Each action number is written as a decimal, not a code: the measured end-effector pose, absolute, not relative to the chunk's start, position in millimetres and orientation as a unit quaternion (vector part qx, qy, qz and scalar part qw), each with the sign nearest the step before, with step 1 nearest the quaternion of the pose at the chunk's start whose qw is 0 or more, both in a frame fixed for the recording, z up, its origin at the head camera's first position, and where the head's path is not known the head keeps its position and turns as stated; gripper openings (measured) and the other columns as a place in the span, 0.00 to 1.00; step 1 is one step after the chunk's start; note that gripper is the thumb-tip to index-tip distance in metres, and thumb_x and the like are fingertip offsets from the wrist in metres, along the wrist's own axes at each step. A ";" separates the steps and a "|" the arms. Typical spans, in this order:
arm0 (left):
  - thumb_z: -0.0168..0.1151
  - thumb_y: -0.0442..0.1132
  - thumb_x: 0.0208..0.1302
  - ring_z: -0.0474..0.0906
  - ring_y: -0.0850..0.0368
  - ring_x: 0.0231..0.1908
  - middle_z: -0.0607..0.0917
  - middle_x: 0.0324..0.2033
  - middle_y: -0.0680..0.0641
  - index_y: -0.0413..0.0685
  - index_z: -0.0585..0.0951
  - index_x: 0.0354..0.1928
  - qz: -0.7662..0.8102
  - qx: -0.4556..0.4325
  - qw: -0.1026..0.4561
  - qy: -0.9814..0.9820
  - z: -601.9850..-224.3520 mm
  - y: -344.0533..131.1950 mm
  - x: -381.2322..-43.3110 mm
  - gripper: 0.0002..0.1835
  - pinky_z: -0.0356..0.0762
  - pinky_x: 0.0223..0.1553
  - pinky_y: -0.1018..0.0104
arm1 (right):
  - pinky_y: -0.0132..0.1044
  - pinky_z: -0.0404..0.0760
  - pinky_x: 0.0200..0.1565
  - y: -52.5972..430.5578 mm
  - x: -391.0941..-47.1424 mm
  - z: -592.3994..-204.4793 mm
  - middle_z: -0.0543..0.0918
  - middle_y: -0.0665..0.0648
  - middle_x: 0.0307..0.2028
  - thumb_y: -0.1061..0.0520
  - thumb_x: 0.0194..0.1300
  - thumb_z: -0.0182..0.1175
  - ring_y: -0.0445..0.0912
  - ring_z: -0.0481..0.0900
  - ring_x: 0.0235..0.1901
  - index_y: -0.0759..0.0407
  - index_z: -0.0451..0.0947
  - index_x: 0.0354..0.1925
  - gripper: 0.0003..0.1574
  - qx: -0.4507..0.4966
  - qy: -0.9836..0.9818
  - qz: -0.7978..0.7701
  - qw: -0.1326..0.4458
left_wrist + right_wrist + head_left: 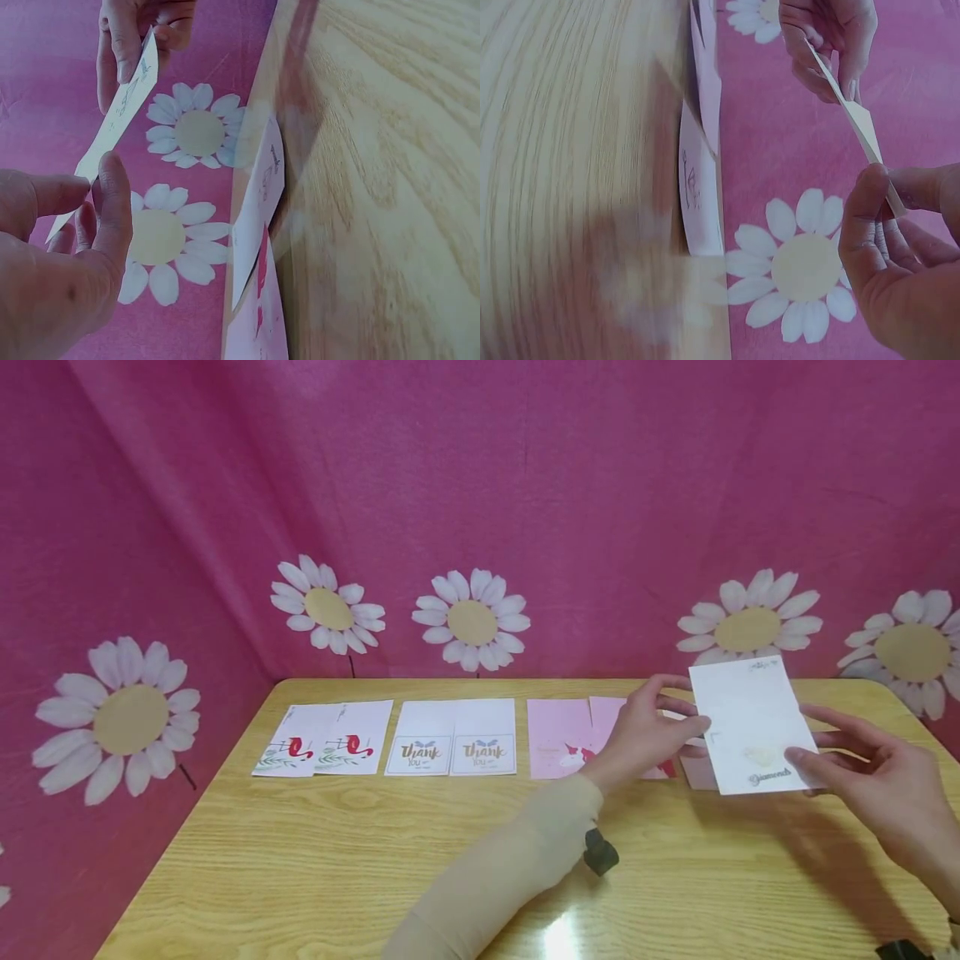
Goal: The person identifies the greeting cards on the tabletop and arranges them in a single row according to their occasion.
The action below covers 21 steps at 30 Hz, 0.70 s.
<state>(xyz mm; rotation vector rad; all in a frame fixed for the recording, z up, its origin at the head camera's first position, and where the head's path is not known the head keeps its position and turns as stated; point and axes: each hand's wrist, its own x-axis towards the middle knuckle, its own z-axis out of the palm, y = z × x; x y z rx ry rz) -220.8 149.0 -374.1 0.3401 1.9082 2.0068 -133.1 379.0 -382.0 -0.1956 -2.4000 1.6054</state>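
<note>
A white card (753, 718) with "Diamonds" lettering and a pale gold motif is held up above the table at the right. My left hand (648, 722) pinches its left edge between thumb and fingers. At its lower right edge, my right hand (881, 777) grips it with the thumb in front and fingers behind. The left wrist view shows the card (124, 112) almost edge-on between both hands. Beneath it, another card (700, 184) with dark lettering lies on the table, mostly hidden in the head view. Pink cards (555, 735) lie partly behind my left hand and forearm.
Two flamingo cards (352, 735) lie overlapped at the left of the wooden table (322, 860). Beside them, two "Thank You" cards (483, 752) lie side by side. A pink curtain (480, 477) with large daisies hangs behind the table's back edge.
</note>
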 end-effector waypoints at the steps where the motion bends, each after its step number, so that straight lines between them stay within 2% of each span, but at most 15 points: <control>1: 0.69 0.32 0.64 0.88 0.53 0.23 0.83 0.36 0.59 0.67 0.76 0.55 0.704 0.115 0.175 0.679 -374.2 151.0 -221.3 0.23 0.89 0.33 0.60 | 0.25 0.84 0.28 380.4 -133.8 -382.6 0.83 0.29 0.34 0.62 0.64 0.70 0.25 0.84 0.31 0.43 0.77 0.67 0.35 -0.069 -0.822 0.551 0.124; 5: 0.70 0.32 0.64 0.88 0.51 0.24 0.83 0.35 0.59 0.67 0.76 0.55 0.697 0.100 0.177 0.688 -377.2 158.9 -224.3 0.24 0.88 0.33 0.61 | 0.25 0.84 0.28 385.1 -136.4 -385.6 0.82 0.31 0.34 0.62 0.64 0.70 0.26 0.84 0.31 0.42 0.77 0.66 0.35 -0.077 -0.815 0.562 0.122; 10: 0.70 0.29 0.63 0.85 0.57 0.23 0.82 0.34 0.57 0.64 0.78 0.55 0.700 0.087 0.178 0.686 -383.7 170.2 -229.7 0.24 0.89 0.34 0.56 | 0.27 0.84 0.27 392.9 -140.4 -390.5 0.85 0.32 0.33 0.65 0.63 0.70 0.27 0.85 0.30 0.41 0.80 0.63 0.33 -0.069 -0.791 0.595 0.123; 13: 0.70 0.33 0.64 0.85 0.61 0.25 0.83 0.35 0.57 0.63 0.77 0.56 0.655 0.105 0.171 0.729 -386.0 173.1 -231.0 0.23 0.88 0.34 0.63 | 0.26 0.84 0.27 397.6 -142.2 -393.3 0.86 0.35 0.32 0.67 0.63 0.69 0.29 0.86 0.29 0.40 0.82 0.60 0.32 -0.059 -0.760 0.636 0.117; 16: 0.69 0.39 0.64 0.83 0.67 0.31 0.84 0.39 0.59 0.63 0.75 0.58 0.572 0.140 0.153 0.794 -387.5 172.6 -230.7 0.23 0.83 0.35 0.72 | 0.26 0.83 0.27 403.2 -143.5 -396.1 0.87 0.37 0.32 0.70 0.63 0.68 0.30 0.87 0.29 0.40 0.83 0.57 0.31 -0.049 -0.734 0.669 0.110; 21: 0.67 0.42 0.63 0.80 0.72 0.42 0.86 0.46 0.60 0.62 0.78 0.58 0.426 0.219 0.107 0.871 -388.9 176.7 -230.6 0.21 0.75 0.42 0.81 | 0.24 0.81 0.26 418.0 -148.9 -405.3 0.86 0.33 0.30 0.67 0.66 0.67 0.29 0.84 0.26 0.31 0.82 0.55 0.31 -0.060 -0.770 0.623 0.120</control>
